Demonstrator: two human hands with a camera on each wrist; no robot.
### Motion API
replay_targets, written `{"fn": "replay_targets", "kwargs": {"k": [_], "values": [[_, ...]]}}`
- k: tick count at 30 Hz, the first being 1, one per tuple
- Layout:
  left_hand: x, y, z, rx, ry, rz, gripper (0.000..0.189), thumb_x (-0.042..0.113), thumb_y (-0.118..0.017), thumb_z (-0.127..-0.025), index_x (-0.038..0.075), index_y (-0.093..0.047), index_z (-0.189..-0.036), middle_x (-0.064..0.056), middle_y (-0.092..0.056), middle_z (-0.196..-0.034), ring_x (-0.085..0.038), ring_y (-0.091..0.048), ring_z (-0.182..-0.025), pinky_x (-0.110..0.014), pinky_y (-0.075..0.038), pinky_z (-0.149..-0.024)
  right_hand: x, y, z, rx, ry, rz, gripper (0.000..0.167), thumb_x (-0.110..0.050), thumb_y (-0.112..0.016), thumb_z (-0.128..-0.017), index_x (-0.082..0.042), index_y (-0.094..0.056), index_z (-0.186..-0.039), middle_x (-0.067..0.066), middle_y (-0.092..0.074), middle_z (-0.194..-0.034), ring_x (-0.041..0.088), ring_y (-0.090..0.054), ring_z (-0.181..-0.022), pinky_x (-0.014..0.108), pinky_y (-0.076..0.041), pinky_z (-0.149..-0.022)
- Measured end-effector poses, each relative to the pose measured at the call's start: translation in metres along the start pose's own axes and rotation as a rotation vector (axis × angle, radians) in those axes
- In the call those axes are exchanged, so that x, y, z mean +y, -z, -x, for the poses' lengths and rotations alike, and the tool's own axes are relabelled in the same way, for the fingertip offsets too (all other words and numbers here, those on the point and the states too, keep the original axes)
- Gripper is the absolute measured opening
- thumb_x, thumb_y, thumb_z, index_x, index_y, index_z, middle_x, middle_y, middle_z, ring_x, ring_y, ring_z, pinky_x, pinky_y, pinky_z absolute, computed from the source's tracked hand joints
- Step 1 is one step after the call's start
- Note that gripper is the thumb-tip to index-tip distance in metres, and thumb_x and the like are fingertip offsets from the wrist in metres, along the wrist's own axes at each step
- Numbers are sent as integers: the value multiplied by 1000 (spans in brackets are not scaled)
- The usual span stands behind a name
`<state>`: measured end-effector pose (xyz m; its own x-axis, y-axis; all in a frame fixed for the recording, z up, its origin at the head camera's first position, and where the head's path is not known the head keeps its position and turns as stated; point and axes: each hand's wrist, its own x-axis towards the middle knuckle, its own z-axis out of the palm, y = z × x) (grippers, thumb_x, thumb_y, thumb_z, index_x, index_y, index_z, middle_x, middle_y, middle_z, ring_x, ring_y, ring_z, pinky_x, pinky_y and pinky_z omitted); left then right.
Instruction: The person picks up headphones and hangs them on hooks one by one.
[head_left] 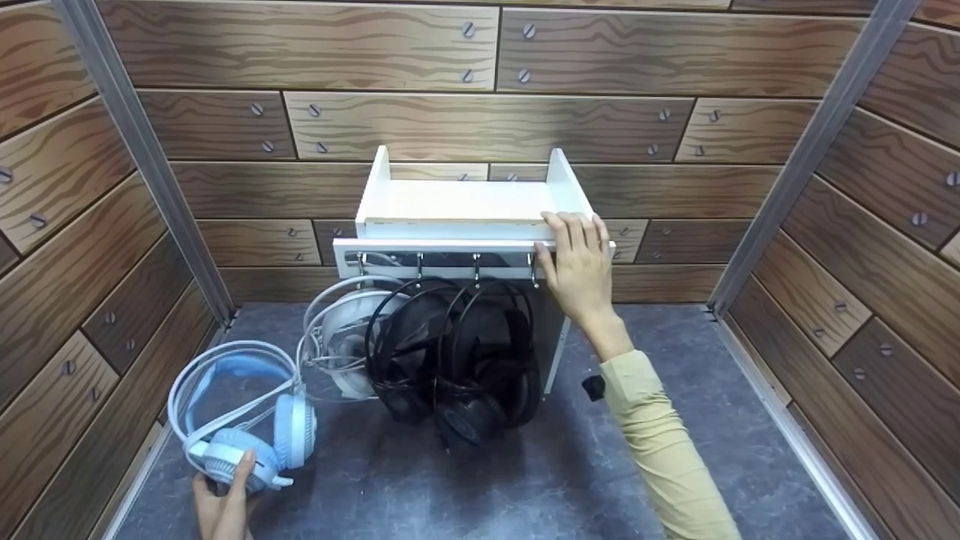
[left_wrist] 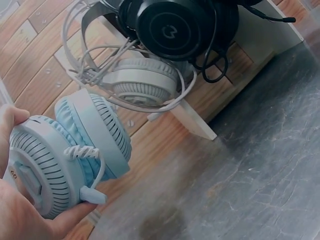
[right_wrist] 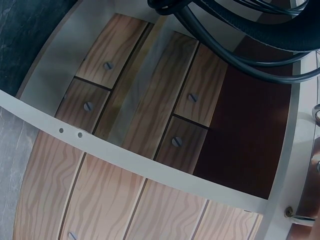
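Note:
My left hand (head_left: 225, 506) grips a light-blue headset (head_left: 296, 431) by one ear cup, low at the left in the head view. Its headband and looped white cable stand above the cups. In the left wrist view, fingers and thumb hold the ribbed cup. My right hand (head_left: 581, 266) holds the front right corner of a white shelf rack (head_left: 457, 201), thumb on the hook rail and fingers over the top. A white headset (head_left: 349, 330) hangs from the left of the rail, beside black headsets (head_left: 480, 360) hanging at the middle.
Metal hooks (head_left: 476, 262) line the rail; the rightmost hook (head_left: 534, 270) is beside my right thumb. Wood-patterned walls (head_left: 420, 49) enclose the dark grey marbled surface (head_left: 600, 480). A small black object (head_left: 593, 388) shows beside the right sleeve.

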<state>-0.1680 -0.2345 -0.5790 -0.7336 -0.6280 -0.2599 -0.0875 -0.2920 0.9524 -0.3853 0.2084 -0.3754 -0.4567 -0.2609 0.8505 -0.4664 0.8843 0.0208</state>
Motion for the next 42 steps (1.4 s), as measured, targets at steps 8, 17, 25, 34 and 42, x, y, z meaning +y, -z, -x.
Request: {"fn": "replay_targets", "kwargs": {"k": [8,17,25,34,42], "values": [[8,17,8,23,39,-111,97,39,-62,-95,0,-3,-160,-28,-10,-165,-38,-26,-145,-45,-24,-121,-1,-1,0,-7,1,-1,44,-39,-46,-105,-12,-52,-140,11,-55,-128,31,-45,-125,48,-21,-120],[13,28,20,37,76,88,95,34,-67,-95,9,-5,-163,-9,-37,-130,5,-51,-75,-20,-57,-62,1,-1,-1,-2,1,3,45,-40,-45,-105,-12,-52,-139,11,-55,-128,31,-45,-125,48,-21,-120],[22,31,26,-24,47,111,73,30,-61,-98,11,-21,-157,-6,-40,-123,0,-50,-86,-21,-53,-62,0,1,-2,-18,-6,2,45,-40,-44,-105,-12,-51,-140,11,-55,-130,30,-44,-127,48,-20,-120],[34,33,39,-181,45,211,41,23,-58,-100,35,-36,-133,11,-47,-111,0,-58,-90,-23,-55,-72,0,1,0,-16,-4,-4,45,-39,-44,-105,-12,-51,-140,11,-55,-129,30,-45,-126,48,-20,-120],[41,18,58,-275,-108,242,33,17,-53,-100,28,-41,-128,2,-48,-111,-10,-57,-97,-26,-56,-78,1,0,0,-11,-2,-9,45,-39,-45,-105,-12,-51,-140,11,-55,-129,31,-45,-126,48,-20,-120]]}}
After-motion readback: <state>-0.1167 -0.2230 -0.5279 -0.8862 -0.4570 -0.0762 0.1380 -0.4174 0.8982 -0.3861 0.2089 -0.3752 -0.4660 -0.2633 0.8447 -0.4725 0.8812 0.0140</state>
